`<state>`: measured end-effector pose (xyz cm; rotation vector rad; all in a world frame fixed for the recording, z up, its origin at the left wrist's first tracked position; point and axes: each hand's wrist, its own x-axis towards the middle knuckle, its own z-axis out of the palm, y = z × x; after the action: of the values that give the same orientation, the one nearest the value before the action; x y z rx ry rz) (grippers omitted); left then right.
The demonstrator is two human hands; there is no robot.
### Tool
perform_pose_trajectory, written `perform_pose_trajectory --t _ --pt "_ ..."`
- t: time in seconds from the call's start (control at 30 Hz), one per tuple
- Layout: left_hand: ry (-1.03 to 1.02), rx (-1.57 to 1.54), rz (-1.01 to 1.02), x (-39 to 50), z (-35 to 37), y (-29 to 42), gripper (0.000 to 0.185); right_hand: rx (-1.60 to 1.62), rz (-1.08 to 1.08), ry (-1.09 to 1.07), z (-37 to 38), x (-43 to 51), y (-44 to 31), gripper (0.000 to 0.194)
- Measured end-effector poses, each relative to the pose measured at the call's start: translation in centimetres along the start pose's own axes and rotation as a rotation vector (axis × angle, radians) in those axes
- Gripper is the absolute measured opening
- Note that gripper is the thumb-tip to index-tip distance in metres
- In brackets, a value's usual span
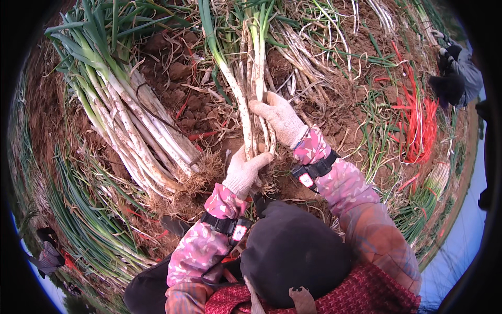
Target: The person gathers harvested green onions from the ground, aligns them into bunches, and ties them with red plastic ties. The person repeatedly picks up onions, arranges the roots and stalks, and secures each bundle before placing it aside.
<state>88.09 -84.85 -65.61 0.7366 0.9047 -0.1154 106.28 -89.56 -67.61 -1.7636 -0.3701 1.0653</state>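
Observation:
Both my hands, in pale knitted work gloves, are on one small bunch of green onions (245,106) with soil-streaked white stalks. Around the lower stalks, just above the roots, my left hand (244,168) is closed with its thumb across the front. Higher up on the right side, my right hand (279,117) grips the stalks between thumb and fingers. The bunch stands roughly upright in view, its green leaves running off the top edge. To the left lies a thick tied bundle of green onions (133,121), its brown root tufts (200,172) close to my left hand.
Loose onion stalks (306,59) lie on brown soil beyond my right hand. A heap of red plastic strips (417,125) is at the right, near another onion bundle (435,180). More long onions (90,219) lie lower left. Other people (457,70) are at the field's edges.

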Motion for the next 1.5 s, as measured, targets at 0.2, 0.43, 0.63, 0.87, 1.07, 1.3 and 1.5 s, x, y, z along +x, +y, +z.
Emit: perform_pose_trajectory --t 0.2,0.43,0.63,0.87,1.07,1.3,1.5 --pt "-0.176 -0.113 0.01 -1.8 0.7 2.0 0.019 0.119 -0.092 0.144 1.2 -0.6 0.2 0.041" --pt "-0.324 0.04 0.004 -3.8 -1.5 5.9 0.026 0.736 -0.093 0.042 -0.7 2.0 -2.5 0.021" --pt "-0.365 -0.136 -0.212 -9.6 -3.4 6.5 0.039 0.766 0.043 0.541 -6.4 7.5 -4.3 0.026" --pt "-0.26 -0.042 -0.262 -9.1 -3.9 3.1 0.02 1.304 0.497 -0.319 4.7 -3.3 1.9 0.055" --pt "-0.347 0.284 -0.487 -17.0 -8.6 4.9 0.045 1.341 0.173 -0.238 -5.6 7.2 -5.8 0.029" --pt "-0.342 0.354 -0.596 -20.5 -11.4 5.2 0.056 0.848 -0.052 0.234 -16.3 11.4 -10.6 0.032" --pt "-0.201 0.447 -0.418 -16.7 -8.7 5.1 0.059 0.545 -0.364 0.11 -18.3 8.9 -20.2 0.03"
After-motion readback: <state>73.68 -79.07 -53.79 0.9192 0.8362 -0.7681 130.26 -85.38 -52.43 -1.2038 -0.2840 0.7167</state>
